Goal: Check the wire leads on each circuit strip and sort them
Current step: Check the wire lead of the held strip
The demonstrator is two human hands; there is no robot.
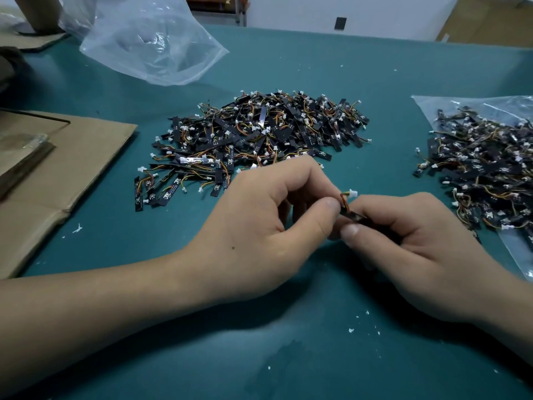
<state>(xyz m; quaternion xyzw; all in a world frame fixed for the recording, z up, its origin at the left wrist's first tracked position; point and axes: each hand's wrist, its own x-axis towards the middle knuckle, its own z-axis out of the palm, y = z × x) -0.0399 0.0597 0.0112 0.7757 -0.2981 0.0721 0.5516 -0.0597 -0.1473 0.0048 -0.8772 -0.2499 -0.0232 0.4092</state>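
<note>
Teal tabletop [288, 356]: my left hand [259, 226] and right hand [418, 255] pinch one strip [353, 217], leads [344, 199] up. Bag [427, 103] lies right, nearest my right hand; pile [259, 131] ahead.

Both forearms bare, entering from lower corners, converging toward centre. Left hand [259, 226] back-up, fingers curled under, thumb extended rightward, tip against wire end of circuit strip [353, 217]. Right hand [418, 249] back-up, fingers curled inward, thumb tip below left thumb, pinching strip body. Thumb tips near touching. Undersides of fingers hidden; exact finger contact not discernible.
</note>
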